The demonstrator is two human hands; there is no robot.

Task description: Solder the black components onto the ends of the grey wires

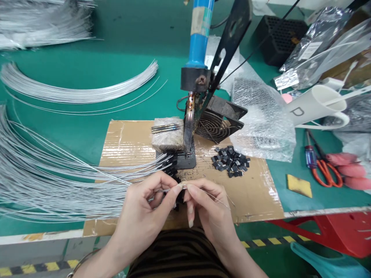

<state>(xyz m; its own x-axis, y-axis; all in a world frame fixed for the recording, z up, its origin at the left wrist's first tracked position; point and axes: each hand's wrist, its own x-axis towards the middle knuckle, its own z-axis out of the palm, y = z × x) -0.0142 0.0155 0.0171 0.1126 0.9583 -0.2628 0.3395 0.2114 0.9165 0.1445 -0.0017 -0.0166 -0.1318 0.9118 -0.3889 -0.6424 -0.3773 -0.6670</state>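
My left hand [153,202] is closed in a pinch on a thin grey wire just in front of the soldering spot. Close beside it, my right hand [207,204] pinches thin wire too, its fine ends [218,200] sticking out to the right; the fingertips nearly meet and hide the joint. Behind the hands, a blue-handled soldering iron [198,42] points down from a black bracket. A bundle of grey wires [72,189] with black ends [169,164] lies left of my hands. Small black connector pieces [231,161] form a pile to the right.
Cardboard [255,193] covers the green table's front. Near the iron sit a wrapped block [166,141] and a small fan [217,119]. More wires [84,92] lie at left. At right are bubble wrap [261,116], a white mug [315,104], orange-handled scissors [327,173] and a yellow sponge [299,185].
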